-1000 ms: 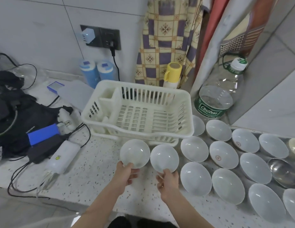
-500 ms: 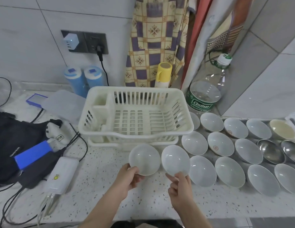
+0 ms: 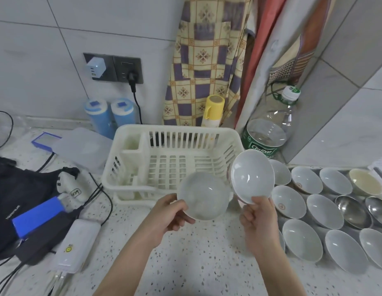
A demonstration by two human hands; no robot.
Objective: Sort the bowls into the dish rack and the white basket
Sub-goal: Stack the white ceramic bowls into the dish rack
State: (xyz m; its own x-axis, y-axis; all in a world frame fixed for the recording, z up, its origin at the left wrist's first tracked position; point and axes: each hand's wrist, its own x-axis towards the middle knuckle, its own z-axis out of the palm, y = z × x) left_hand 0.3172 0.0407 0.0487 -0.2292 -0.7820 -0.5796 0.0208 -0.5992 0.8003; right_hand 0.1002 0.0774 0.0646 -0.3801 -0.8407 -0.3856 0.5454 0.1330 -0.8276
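Pinching one white bowl (image 3: pixel 204 196) in the left hand (image 3: pixel 172 214) and another (image 3: pixel 252 176) in the right hand (image 3: pixel 259 224), the person held both just before the empty dish rack (image 3: pixel 164 165), the right bowl tilted at its near right corner.

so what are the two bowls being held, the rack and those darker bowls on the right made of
Bowl in left hand and bowl in right hand: probably glazed ceramic, white and glossy with highlights; melamine is possible. Dish rack: matte off-white moulded plastic with slotted walls. Metal bowls: likely stainless steel, grey with mirror-like reflections.
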